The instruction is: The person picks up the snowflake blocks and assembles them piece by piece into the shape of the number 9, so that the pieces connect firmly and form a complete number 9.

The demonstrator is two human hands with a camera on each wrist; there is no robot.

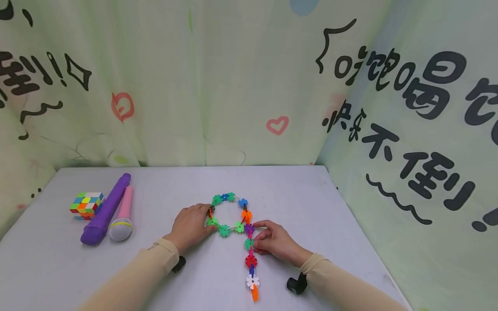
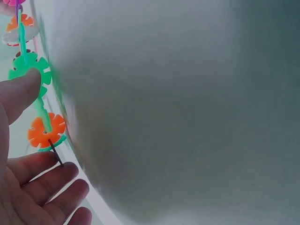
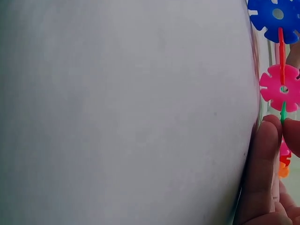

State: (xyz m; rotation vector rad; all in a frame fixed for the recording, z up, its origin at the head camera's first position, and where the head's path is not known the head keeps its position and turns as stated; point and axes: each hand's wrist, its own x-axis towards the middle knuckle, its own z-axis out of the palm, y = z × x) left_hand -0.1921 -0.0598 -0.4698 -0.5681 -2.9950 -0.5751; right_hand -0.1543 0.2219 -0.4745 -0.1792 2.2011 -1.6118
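Notched plastic snowflake discs [image 1: 224, 231] are joined edge to edge into a ring with a straight tail of discs [image 1: 250, 261] running toward me. At the ring's left side, my left hand [image 1: 192, 226] holds the discs between thumb and fingers. The left wrist view has its thumb pressed on a green disc [image 2: 43, 70], with fingertips beside an orange disc [image 2: 47, 130]. My right hand [image 1: 280, 244] pinches a green disc [image 1: 249, 244] in the upper tail; in the right wrist view, fingers [image 3: 267, 145] and thumb cover most of it, next to a pink disc [image 3: 274, 84].
On the left of the white table [image 1: 167, 185] lie a purple toy microphone [image 1: 105, 211] and a pink microphone [image 1: 125, 205], with a colourful puzzle cube [image 1: 85, 205] beside them. A printed curtain [image 1: 233, 86] stands behind the table's far edge.
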